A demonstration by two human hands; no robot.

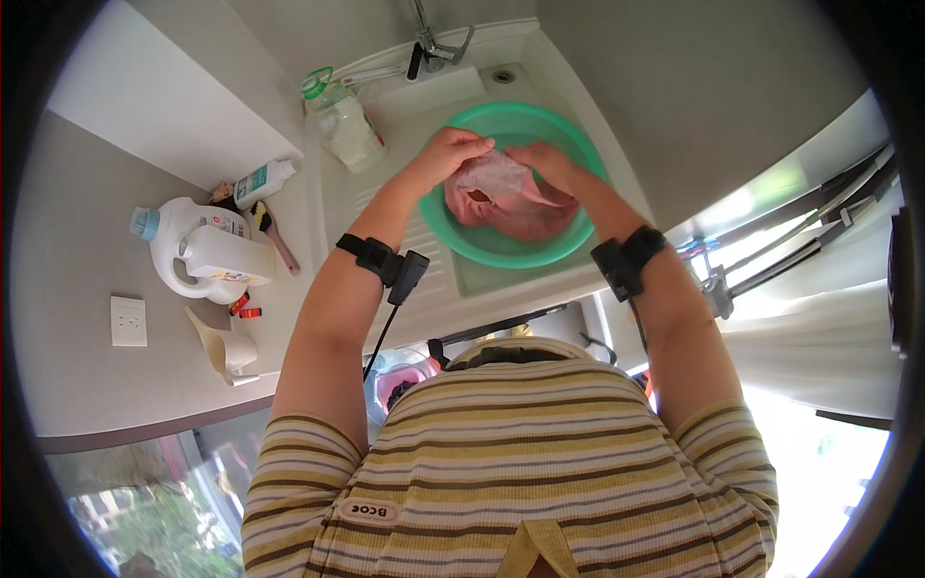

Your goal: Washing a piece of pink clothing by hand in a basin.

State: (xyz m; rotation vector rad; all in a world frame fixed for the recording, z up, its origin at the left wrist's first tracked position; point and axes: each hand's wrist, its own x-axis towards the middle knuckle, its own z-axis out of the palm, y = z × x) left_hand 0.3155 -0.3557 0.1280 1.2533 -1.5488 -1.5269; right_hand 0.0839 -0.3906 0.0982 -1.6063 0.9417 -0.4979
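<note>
A wet pink cloth garment lies bunched in a round green plastic basin, partly in water. My left hand pinches its upper edge near the basin's far left rim. Just to the right, my right hand grips another part of the same edge, fingers bent down over the cloth. Between the two hands a lighter, thin stretch of fabric is held up. The rest of the garment sags towards the near side of the basin. Some fingertips of my right hand are hidden.
The basin stands in a white laundry sink with a ribbed washboard. A chrome faucet and a drain are behind it. Left are a green-capped bottle, detergent jugs, a scrub brush and a cream scoop.
</note>
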